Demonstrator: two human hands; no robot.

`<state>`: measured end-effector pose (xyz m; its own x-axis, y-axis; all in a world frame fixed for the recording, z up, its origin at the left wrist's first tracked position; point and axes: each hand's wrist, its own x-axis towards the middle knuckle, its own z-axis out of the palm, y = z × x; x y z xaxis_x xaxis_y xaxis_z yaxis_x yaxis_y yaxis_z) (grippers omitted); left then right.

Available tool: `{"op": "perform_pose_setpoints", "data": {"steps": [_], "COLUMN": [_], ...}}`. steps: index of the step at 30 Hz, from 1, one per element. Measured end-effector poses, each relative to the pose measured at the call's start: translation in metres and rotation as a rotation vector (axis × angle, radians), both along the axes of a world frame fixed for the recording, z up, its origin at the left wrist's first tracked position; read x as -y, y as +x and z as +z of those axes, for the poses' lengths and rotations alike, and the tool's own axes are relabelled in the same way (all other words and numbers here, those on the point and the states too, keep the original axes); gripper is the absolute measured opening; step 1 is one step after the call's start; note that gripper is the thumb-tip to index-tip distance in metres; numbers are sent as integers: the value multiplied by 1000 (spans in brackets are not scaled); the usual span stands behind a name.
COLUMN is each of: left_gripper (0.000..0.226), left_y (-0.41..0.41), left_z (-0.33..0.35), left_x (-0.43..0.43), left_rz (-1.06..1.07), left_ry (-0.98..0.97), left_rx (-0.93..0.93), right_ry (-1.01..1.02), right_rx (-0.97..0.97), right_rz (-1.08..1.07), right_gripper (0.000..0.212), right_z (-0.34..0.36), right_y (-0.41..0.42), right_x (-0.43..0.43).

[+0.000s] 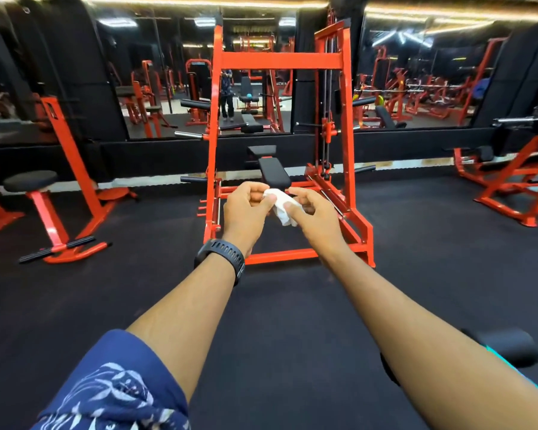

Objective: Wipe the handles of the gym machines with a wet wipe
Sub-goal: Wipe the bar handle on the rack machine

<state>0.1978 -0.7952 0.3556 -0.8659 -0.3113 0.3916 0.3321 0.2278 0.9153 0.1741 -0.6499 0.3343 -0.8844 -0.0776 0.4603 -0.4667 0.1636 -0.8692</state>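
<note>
At arm's length, the left hand [246, 209] and right hand [314, 215] are together pinching the crumpled wet wipe [281, 206], while beyond them the black handles [193, 179] of the orange machine [280, 61] are jutting out sideways, one lying off toward each hand.

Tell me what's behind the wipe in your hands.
Behind the wet wipe, pinched by the left hand and right hand, sits the black bench pad inside the orange frame, a mirror beyond. Hands and wipe hide the pad's near end.
</note>
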Motion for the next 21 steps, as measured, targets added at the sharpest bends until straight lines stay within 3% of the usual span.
{"op": "perform_pose_setpoints", "data": {"steps": [6, 11, 21], "left_gripper": [12, 7, 4], "left_y": [-167, -309, -567], "left_z": [-22, -18, -50], "left_x": [24, 35, 82], "left_rz": [5, 43, 135], "left_ry": [-13, -71, -74], "left_rx": [-13, 7, 20], "right_ry": [-9, 52, 54], "right_rx": [5, -8, 58], "right_rz": [39, 90, 168], "right_gripper": [41, 20, 13], "right_z": [-19, -15, -36], "right_y": [-166, -309, -569], "right_x": [25, 37, 92]}}
